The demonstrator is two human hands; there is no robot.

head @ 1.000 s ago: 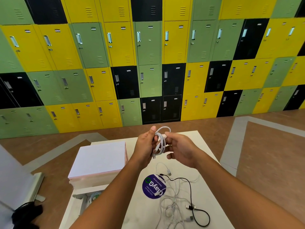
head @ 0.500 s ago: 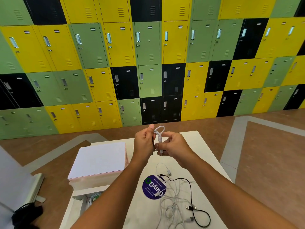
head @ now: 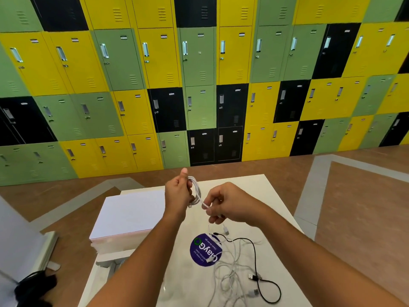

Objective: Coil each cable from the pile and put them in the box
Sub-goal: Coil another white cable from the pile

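My left hand grips a coiled white cable above the far part of the white table. My right hand pinches the loose end of that same cable just to the right of the coil. Below my hands, a pile of tangled white cables and one black cable lies on the table beside a round purple sticker. The box's white lid rests at the left of the table. The open box in front of it is mostly hidden by my left forearm.
A wall of yellow, green and black lockers stands beyond the table. Brown floor with grey stripes surrounds the table. A black object lies on the floor at the lower left beside a white panel.
My right hand has pulled away to the right and slightly down, drawing the cable's end out from the coil. My left hand stays in place holding the coil.
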